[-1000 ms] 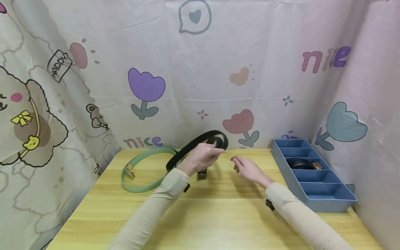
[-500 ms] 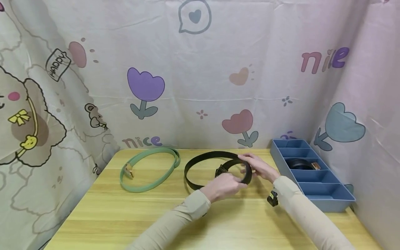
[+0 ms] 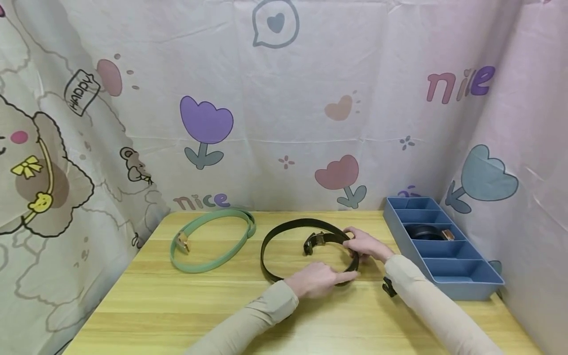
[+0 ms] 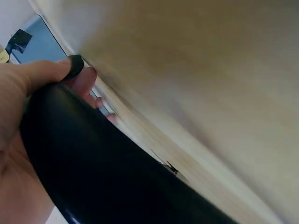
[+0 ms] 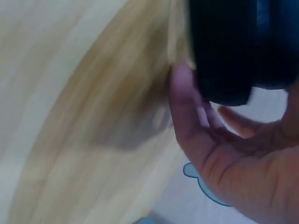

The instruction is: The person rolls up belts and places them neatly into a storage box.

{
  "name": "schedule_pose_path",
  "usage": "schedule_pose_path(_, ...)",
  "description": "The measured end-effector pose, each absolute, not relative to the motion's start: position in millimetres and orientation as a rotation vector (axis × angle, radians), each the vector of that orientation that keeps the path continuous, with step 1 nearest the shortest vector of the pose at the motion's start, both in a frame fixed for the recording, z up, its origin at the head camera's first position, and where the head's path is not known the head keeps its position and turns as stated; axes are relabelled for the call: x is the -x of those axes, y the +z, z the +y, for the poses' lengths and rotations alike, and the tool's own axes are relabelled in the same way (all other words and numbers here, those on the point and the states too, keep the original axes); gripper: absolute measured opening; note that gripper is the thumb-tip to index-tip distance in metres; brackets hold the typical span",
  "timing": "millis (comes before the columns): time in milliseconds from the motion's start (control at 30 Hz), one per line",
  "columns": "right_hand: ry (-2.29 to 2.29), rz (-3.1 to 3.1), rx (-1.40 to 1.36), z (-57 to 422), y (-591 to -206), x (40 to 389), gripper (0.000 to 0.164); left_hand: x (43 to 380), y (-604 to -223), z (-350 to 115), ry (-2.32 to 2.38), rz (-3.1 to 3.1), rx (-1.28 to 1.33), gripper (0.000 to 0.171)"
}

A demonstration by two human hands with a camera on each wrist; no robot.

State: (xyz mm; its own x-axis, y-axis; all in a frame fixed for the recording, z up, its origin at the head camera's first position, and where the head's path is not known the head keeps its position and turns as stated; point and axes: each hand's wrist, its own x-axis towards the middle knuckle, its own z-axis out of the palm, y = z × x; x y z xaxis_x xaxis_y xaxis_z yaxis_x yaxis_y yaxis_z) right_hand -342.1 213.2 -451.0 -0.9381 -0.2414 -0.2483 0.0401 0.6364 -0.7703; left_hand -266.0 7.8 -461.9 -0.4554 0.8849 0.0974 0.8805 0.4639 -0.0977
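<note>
A black belt (image 3: 306,222) stands on edge in a wide loop on the wooden table. Its buckle end (image 3: 317,238) curls inside the loop. My left hand (image 3: 315,279) grips the strap at the near right part of the loop. In the left wrist view, thumb and fingers pinch the dark strap (image 4: 103,158). At the loop's right side, my right hand (image 3: 366,245) holds the belt where its inner turn meets the outer one. The right wrist view has blurred dark strap (image 5: 224,56) between thumb and fingers, partly out of frame.
Left of the black belt lies a looped green belt (image 3: 195,269) with a gold-coloured buckle (image 3: 182,241). A blue-grey divided box (image 3: 470,291) stands at the right. One middle compartment holds a coiled black belt (image 3: 423,232). A printed curtain (image 3: 284,98) hangs behind the table (image 3: 146,305).
The black belt has come down from the left hand's raised grip to the table, further right. My right hand has moved onto it, and the buckle end has swung within the loop.
</note>
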Motion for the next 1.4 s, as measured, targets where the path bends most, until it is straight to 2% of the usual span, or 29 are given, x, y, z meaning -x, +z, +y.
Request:
schedule_pose_path(133,-1.138,2.622,0.166,213.0,-454.7,342.5,0.058,267.0,-457.8,-4.6,-0.082,-2.756,1.481,0.081)
schedule_pose_path(233,-1.118,2.642,0.179,216.8,-457.7,343.6,0.057,269.9,-455.6,-13.5,-0.089,-2.838,1.425,0.073)
schedule_pose_path(300,-1.117,2.655,0.177,220.0,-459.1,344.7,0.057,272.9,-456.0,-19.2,-0.054,-2.827,1.433,0.057)
schedule_pose_path(433,-1.153,2.663,0.191,225.9,-459.2,348.2,0.05,280.1,-457.3,-30.3,-0.028,-2.796,1.461,0.015)
schedule_pose_path(500,-1.146,2.686,0.226,229.8,-459.1,350.2,0.044,283.2,-457.3,-34.7,-0.049,-2.827,1.455,0.008)
schedule_pose_path(700,-1.108,2.83,0.194,244.9,-464.6,357.8,0.032,287.1,-453.9,-45.6,-0.149,-2.937,1.389,0.011)
schedule_pose_path(967,-1.031,2.895,0.255,252.4,-465.6,352.4,0.036,293.3,-446.0,-63.4,-0.293,-3.098,1.227,0.015)
schedule_pose_path(1200,-0.599,3.076,0.535,246.3,-461.6,340.3,0.068,296.7,-435.2,-87.3,-0.326,-3.221,1.017,0.025)
schedule_pose_path(1267,-0.517,3.111,0.572,244.0,-461.6,338.5,0.074,297.5,-433.1,-91.4,-0.286,-3.217,0.95,0.022)
schedule_pose_path(1333,-0.494,3.114,0.58,240.4,-462.0,337.5,0.07,298.8,-434.7,-91.5,-0.26,-3.204,0.909,0.015)
schedule_pose_path(1400,-0.484,3.138,0.575,236.6,-463.2,337.1,0.058,299.4,-439.0,-87.5,-0.204,-3.151,0.936,0.012)
